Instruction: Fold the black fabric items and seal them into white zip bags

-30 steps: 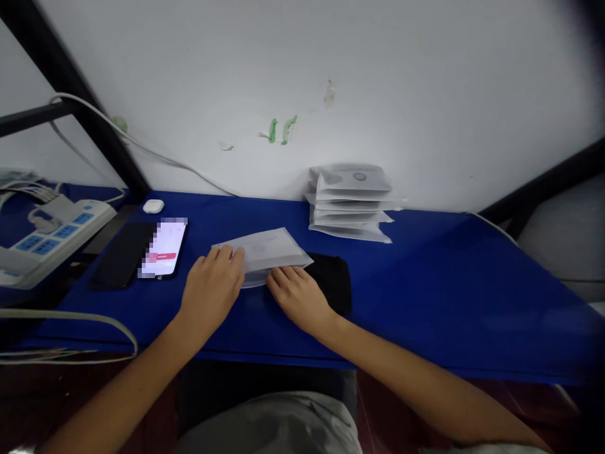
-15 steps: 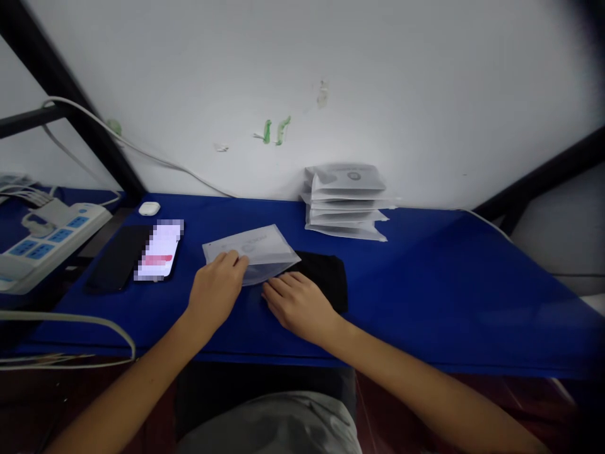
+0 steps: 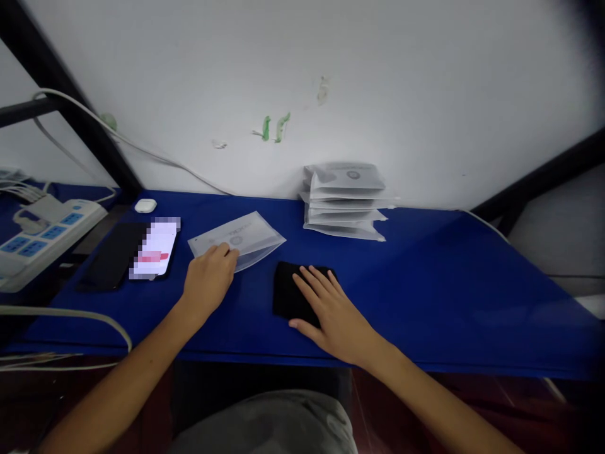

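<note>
My left hand (image 3: 208,280) grips the near edge of a frosted plastic pouch (image 3: 243,236) that lies on the blue table (image 3: 425,284). My right hand (image 3: 331,309) rests flat, fingers spread, on a folded black cloth (image 3: 286,293) near the table's front edge. The pouch and the cloth lie apart, the pouch to the left and further back.
A stack of the same pouches (image 3: 345,202) stands against the white wall. A lit phone (image 3: 155,249) and a dark phone (image 3: 113,255) lie at the left, with a small white earbud case (image 3: 145,205) behind them. A white power strip (image 3: 45,230) and cables sit at far left.
The pouch has been drawn left and back off the black cloth. My right hand has moved onto the cloth and pulled it toward the front edge.
</note>
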Available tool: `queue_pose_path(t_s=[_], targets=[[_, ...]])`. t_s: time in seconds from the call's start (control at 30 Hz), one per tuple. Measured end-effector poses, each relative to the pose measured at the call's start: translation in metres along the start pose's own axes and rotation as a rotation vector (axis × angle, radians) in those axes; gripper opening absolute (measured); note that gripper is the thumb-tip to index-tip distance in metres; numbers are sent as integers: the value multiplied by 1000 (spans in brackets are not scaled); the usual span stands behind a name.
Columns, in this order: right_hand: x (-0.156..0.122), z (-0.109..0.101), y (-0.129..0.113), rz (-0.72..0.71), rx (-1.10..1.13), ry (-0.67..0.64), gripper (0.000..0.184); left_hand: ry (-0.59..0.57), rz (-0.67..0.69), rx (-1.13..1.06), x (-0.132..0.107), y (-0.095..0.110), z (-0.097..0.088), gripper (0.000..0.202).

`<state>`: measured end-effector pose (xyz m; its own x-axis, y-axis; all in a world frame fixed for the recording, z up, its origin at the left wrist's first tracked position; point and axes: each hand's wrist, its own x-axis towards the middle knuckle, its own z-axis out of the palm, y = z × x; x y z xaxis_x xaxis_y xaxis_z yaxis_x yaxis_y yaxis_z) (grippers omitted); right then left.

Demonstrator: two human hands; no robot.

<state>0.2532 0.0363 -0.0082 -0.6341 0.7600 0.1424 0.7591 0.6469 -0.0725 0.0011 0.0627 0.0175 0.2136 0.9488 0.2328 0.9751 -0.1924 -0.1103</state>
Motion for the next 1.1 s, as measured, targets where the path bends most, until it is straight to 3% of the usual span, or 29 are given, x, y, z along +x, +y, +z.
queue_pose_path(t_s=[0.23, 0.47, 0.6, 0.77, 1.1], targets=[[-9, -5, -18, -104, -58, 89, 63, 44, 29, -14, -1, -2, 2, 26], [-29, 1, -35, -177, -129, 91, 93, 41, 40, -4, -3, -3, 4, 24], [-31, 4, -35, -187, -116, 42, 86, 45, 81, -8, -6, 2, 4, 24], [-27, 4, -33, -197, -49, 5, 82, 24, 236, -26, -17, 15, 7, 23], [-21, 2, -25, -258, 70, 42, 78, 14, 238, 5, -18, 16, 17, 27]])
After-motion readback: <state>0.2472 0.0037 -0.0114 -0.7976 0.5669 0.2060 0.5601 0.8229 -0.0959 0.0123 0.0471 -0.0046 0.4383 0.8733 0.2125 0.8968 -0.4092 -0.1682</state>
